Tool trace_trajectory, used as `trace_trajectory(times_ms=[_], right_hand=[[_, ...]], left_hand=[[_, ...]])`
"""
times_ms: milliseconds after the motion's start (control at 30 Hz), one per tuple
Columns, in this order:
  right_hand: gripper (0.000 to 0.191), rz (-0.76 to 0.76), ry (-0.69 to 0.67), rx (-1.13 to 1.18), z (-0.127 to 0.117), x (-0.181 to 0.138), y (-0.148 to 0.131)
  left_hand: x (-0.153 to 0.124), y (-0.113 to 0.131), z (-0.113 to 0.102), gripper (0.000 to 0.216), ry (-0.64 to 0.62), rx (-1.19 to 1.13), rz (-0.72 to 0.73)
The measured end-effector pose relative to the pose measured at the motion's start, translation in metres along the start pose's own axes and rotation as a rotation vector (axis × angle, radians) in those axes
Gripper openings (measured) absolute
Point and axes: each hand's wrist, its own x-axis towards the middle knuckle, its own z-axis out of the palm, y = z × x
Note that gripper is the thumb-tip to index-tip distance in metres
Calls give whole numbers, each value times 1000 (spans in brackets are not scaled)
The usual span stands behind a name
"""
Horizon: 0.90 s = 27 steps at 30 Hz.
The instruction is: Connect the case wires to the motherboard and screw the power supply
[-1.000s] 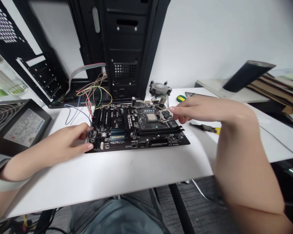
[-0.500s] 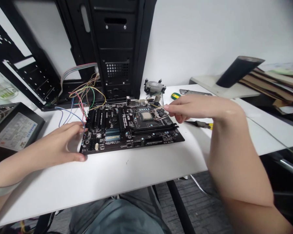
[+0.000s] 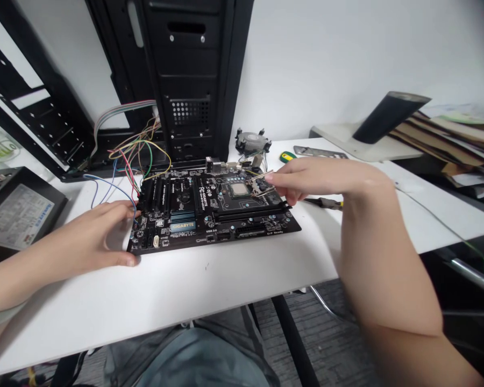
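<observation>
Motherboard [image 3: 210, 220]: black printed circuit board, rectangular, lying flat on the white table [image 3: 226, 279], long side toward the person, just in front of the computer case [image 3: 189, 80].

- Surface: black expansion slots at the left, two long memory slots running along the right half, a blue heat sink with a maker's badge near the front edge, small silver capacitors and white printing throughout.
- Processor [image 3: 237, 189]: square, silver-topped, seated in the socket at the rear centre of the board.
- Socket clamp [image 3: 259, 184]: thin bright metal frame and wire lever, tilted up off the board just to the right of the processor.
- Right hand [image 3: 314, 180]: reaches in from the right above the board; thumb and forefinger are pinched together on the raised socket clamp, the other fingers curled under.
- Left hand [image 3: 92, 231]: palm down on the table at the board's left end, fingers loosely spread and gripping nothing; fingertips touch the left edge, thumb tip at the front left corner.
- Coloured wires [image 3: 133, 156]: red, green, yellow and blue, trailing from the case to the board's left rear corner.
- Cooler fan [image 3: 252, 142]: on the table behind the board.
- Pliers [image 3: 326, 202]: on the table beneath the right wrist, partly hidden.
- Power supply [image 3: 16, 209]: grey box, far left.
</observation>
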Motion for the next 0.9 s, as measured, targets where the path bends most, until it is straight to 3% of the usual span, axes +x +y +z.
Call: trace_trajectory(times_ms=[300,533,900], right_hand=[[54,-56,8,59,-1,-2,1],[54,12,-10,-98,0,-2,0],[55,-107,-67,20,-3,-4,3]], left_hand=[[1,-5,2,68,20,37,9],[1,-6,2,67,36,56,35],[0,-8,5,66,61,71,55]])
